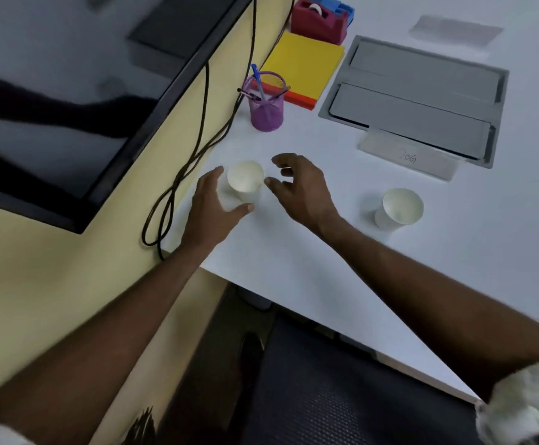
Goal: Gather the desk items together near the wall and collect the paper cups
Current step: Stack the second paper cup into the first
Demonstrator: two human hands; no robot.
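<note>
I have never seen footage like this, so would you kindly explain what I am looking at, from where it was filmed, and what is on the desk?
There is no machine here: a person wears a camera on the head, looking down at their own bare hands. The left hand is cupped around one side of a white paper cup; the right hand hovers open on its other side, not clearly touching. A second paper cup stands apart to the right. Near the yellow wall sit a purple pen holder, a yellow notepad and a red tape dispenser. A grey panel is set into the white desk.
</note>
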